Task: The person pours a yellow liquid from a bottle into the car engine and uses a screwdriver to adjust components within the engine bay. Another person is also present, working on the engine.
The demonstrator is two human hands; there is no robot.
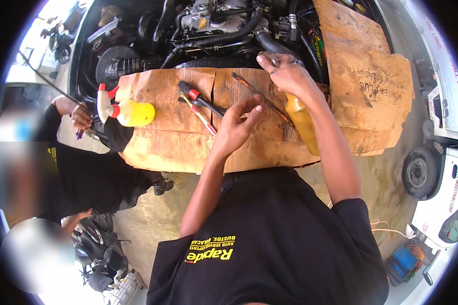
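Observation:
My left hand (pixel 241 122) hovers over the cardboard (pixel 163 142), its fingers loosely bent and apart with nothing in them. Near the engine's front edge, my right hand (pixel 289 75) is closed, its fingers darkly stained. Something dark shows by the thumb, too small to make out. Below that wrist, partly hidden by the forearm, is a bottle of yellow liquid (pixel 301 122). Between my hands lies a thin, rusty-looking rod (pixel 262 98). Left of my left hand are a black-handled brush (pixel 204 101) and a slim brush with a pale and red handle (pixel 201 117).
A spray bottle (pixel 135 113) with yellow liquid lies on the cardboard's left side. Beyond is the open engine bay (pixel 219 30). More cardboard (pixel 366 101) covers the right side. Another person's hand (pixel 80 117) is at the left. A white vehicle's wheel (pixel 421 173) stands at right.

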